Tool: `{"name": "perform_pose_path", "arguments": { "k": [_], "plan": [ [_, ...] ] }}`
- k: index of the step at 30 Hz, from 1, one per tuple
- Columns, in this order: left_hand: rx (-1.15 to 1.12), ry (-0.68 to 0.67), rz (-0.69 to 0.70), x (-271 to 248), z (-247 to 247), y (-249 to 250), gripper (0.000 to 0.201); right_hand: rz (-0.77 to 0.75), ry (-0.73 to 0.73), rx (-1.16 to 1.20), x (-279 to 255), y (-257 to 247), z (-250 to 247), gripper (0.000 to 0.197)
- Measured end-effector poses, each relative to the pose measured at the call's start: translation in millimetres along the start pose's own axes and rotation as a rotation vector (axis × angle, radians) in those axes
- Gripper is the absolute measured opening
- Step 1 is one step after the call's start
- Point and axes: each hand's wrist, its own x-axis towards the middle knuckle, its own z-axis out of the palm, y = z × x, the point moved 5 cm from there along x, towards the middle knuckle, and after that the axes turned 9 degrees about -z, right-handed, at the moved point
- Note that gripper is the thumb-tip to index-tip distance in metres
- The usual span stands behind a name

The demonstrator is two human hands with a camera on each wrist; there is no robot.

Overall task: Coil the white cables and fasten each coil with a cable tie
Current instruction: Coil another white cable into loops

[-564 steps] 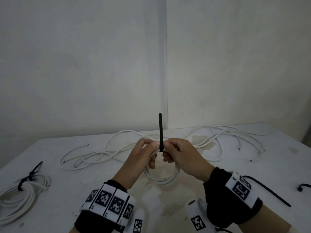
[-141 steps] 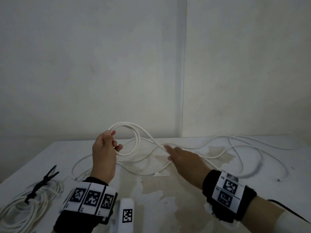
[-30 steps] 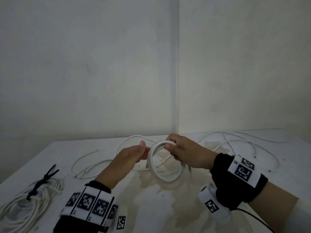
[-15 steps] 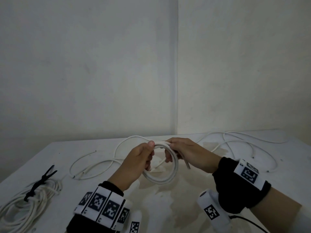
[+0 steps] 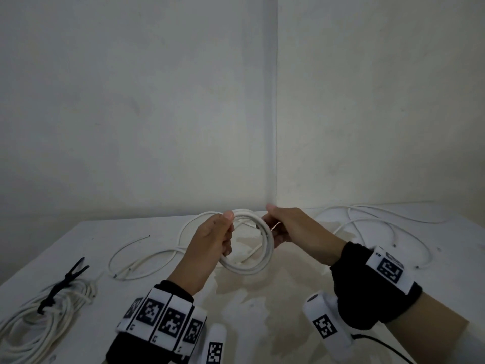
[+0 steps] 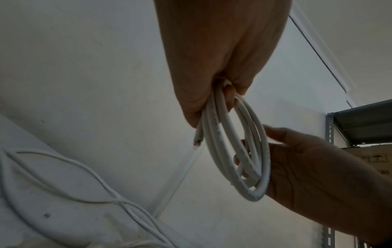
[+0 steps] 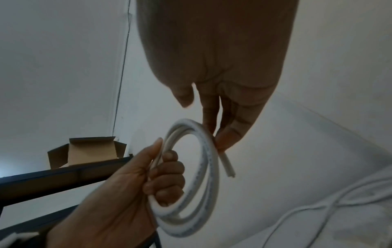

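A small coil of white cable (image 5: 248,269) hangs in the air above the table, held between both hands. My left hand (image 5: 219,236) grips its left side, with the fingers curled round the strands (image 7: 167,174) and the thumb on top. My right hand (image 5: 284,228) holds the right side: its fingers (image 7: 226,139) lie against the strands and wrap behind the coil (image 6: 250,193), while the thumb stands off. The cut end of the cable (image 7: 228,168) sticks out below those fingers. No cable tie is on this coil.
A finished white coil (image 5: 36,321) bound with a black cable tie (image 5: 61,283) lies at the table's left front. Loose white cables sprawl behind my hands (image 5: 147,258) and to the right (image 5: 380,227). Walls meet in a corner just behind the table (image 5: 262,324).
My left hand has closed round the coil's left side. My right hand has slid from the top of the coil to its right side. The coil has risen slightly.
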Motion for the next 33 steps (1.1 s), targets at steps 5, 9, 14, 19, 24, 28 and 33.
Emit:
{"name": "perform_pose_path", "arguments": {
  "k": [5,9,14,19,24,28,33],
  "plan": [
    [-0.018,0.03,0.015,0,2,-2,0.033,-0.065,0.023,-0.05,-2,6,6,0.006],
    [-0.003,0.02,0.018,-1,6,-4,0.032,-0.058,0.029,0.051,-4,13,10,0.011],
    [-0.031,0.043,0.011,1,3,-3,0.033,0.018,0.009,0.301,-6,12,15,0.01],
    [-0.025,0.056,0.028,1,1,-1,0.032,-0.056,-0.094,-0.035,-6,3,11,0.014],
    [0.02,0.061,0.043,0,1,-1,0.033,-0.008,-0.167,0.042,-9,4,8,0.012],
    [0.038,0.069,0.06,0,2,2,0.034,-0.012,-0.156,0.092,-6,0,7,0.013],
    [0.15,0.016,0.091,-3,16,-2,0.033,-0.026,-0.097,0.126,-1,-7,13,0.037]
  ]
}}
